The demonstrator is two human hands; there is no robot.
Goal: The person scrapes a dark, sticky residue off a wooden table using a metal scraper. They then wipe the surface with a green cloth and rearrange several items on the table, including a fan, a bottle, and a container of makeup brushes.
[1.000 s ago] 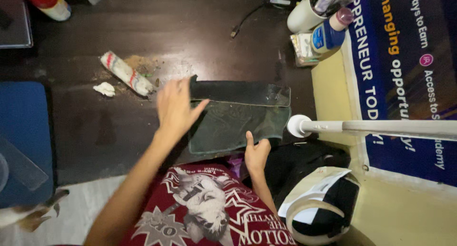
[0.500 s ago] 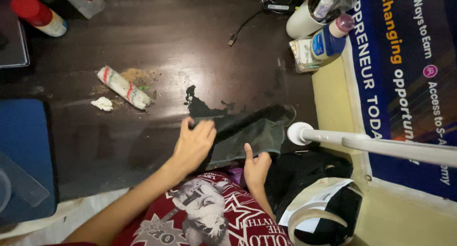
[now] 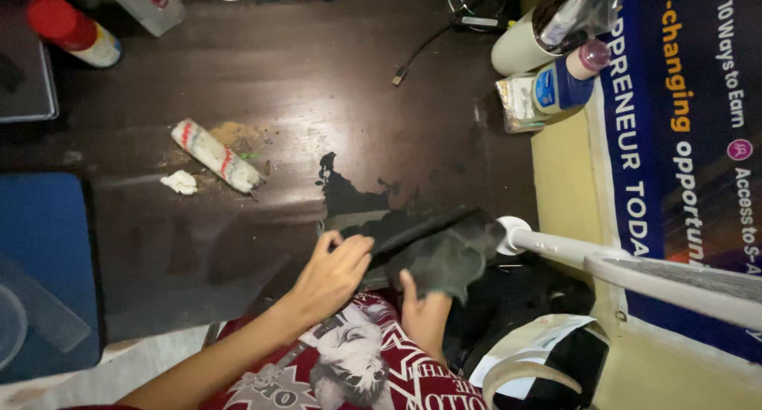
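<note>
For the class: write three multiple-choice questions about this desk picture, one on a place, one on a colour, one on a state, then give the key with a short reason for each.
1. Where does the striped roll lie?
A. left of the dark cloth
B. inside the white cup
C. on the banner

2. What colour is the spray can's cap?
A. green
B. red
C. white

3. How is the dark cloth held?
A. untouched, lying flat
B. by the left hand alone
C. by both hands, bunched

A: it rests on the desk, left of the cloth.
B: the cap is red.
C: the left hand and right hand both grip it.

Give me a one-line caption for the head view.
Left hand and right hand gather a dark cloth off a stained wooden table.
</note>
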